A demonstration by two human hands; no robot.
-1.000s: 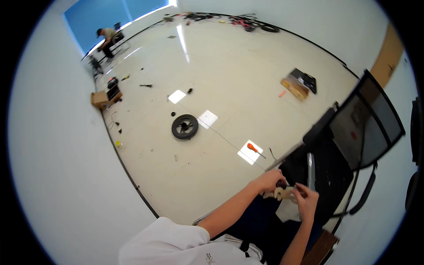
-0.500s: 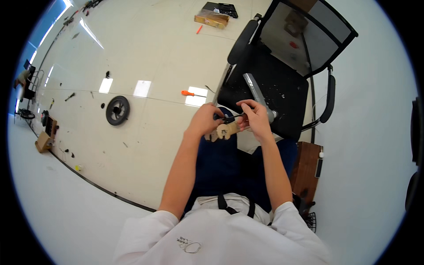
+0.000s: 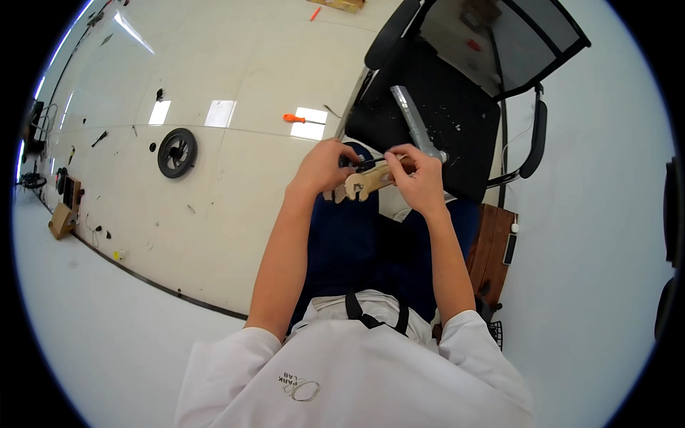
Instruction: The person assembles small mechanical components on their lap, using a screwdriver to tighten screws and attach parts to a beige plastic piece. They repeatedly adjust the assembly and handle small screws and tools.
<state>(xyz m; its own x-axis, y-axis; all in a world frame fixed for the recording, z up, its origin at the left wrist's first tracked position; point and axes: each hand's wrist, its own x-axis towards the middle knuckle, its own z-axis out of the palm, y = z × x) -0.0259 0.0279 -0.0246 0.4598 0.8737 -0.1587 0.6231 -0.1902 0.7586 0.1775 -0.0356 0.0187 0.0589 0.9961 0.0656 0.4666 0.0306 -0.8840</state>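
Above my knees, my left hand [image 3: 322,167] has its fingers closed around a small dark part that is mostly hidden by them. My right hand [image 3: 419,180] pinches one end of a thin black rod [image 3: 372,163], which runs across to the left fingers. Just below the rod, a tan piece with a notched, rounded end [image 3: 358,187] lies over my left thigh, its other end by my right hand. Whether either hand touches it I cannot tell. Beyond my right hand, a grey metal tube [image 3: 412,118] rests on the black chair seat [image 3: 464,143].
The mesh-backed chair stands in front, its armrest [image 3: 534,139] on the right. An orange-handled screwdriver [image 3: 294,118] and a black wheel [image 3: 177,153] lie on the floor to the left. Farther left is an opened cardboard box [image 3: 63,220]. A brown wooden box [image 3: 492,239] stands beside my right leg.
The view has tilted, so floor and chair sit higher in the picture. My right fingers have curled in closer around the rod's end; both hands stay together over my lap.
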